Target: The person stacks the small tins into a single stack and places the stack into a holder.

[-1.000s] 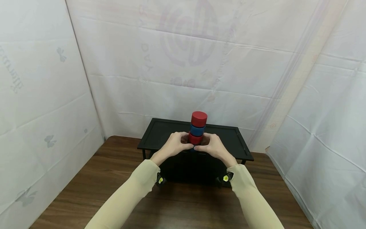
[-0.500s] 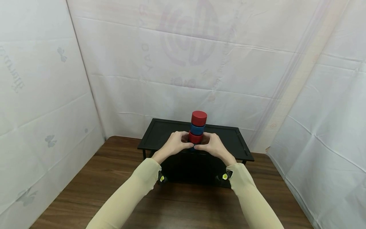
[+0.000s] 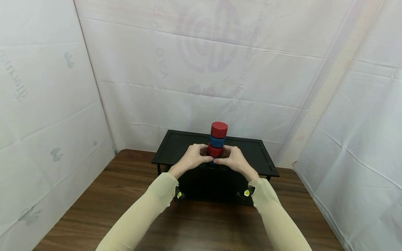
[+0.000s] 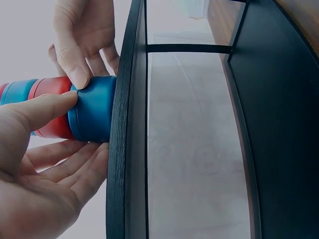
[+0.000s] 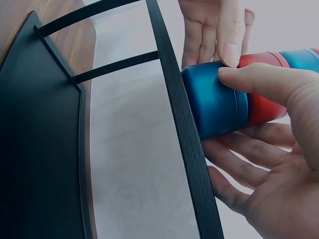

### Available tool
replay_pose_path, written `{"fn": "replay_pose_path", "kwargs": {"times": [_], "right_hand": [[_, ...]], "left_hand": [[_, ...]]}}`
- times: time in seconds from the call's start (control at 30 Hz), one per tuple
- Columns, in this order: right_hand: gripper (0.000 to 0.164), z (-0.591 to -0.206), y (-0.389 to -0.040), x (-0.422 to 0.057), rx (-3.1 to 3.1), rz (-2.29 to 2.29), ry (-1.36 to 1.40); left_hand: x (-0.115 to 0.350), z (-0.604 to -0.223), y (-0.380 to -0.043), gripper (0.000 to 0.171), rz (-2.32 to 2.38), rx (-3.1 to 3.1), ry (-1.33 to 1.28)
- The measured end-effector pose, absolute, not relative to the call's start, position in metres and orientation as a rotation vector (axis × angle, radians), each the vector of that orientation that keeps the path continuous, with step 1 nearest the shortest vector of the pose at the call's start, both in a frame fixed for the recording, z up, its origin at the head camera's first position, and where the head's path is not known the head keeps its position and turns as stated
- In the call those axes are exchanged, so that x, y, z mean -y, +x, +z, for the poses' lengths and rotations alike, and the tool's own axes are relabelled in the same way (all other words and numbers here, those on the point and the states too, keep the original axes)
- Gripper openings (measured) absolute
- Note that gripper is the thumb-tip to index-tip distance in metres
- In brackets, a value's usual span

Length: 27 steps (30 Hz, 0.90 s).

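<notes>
Small lidded red and blue canisters stand in one upright column near the front edge of a black raised shelf point(image 3: 243, 143). From the top come a red canister point(image 3: 218, 129), a blue one point(image 3: 217, 142), another red one point(image 3: 215, 151) and a bottom blue canister point(image 4: 97, 113). My left hand point(image 3: 192, 157) curls round the bottom blue canister from the left, its thumb on the lid seam. From the other side my right hand point(image 3: 235, 159) holds the same canister point(image 5: 212, 102), fingers behind and thumb in front. Both thumb tips nearly meet there.
The shelf stands on thin black legs point(image 3: 158, 169) on a brown wooden table point(image 3: 194, 223). Its dark lower panel point(image 5: 42, 139) shows in the wrist views. White sheeting point(image 3: 141, 69) hangs behind and at both sides.
</notes>
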State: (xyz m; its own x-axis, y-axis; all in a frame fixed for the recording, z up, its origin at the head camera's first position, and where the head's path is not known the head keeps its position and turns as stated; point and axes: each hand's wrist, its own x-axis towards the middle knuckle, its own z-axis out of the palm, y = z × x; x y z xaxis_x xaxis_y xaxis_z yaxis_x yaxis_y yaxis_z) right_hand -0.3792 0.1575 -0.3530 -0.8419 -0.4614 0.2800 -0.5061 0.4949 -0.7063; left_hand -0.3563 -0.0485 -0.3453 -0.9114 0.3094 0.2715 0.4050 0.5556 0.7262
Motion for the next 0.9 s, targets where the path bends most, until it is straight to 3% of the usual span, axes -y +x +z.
{"fn": "replay_pose_path", "kwargs": {"times": [0.9], "right_hand": [[0.054, -0.3550, -0.3829, -0.1581, 2.673, 1.299, 0.845]], "left_hand": [[0.0455, -0.3490, -0.3632, 0.041, -1.283, 2.676, -0.591]]}}
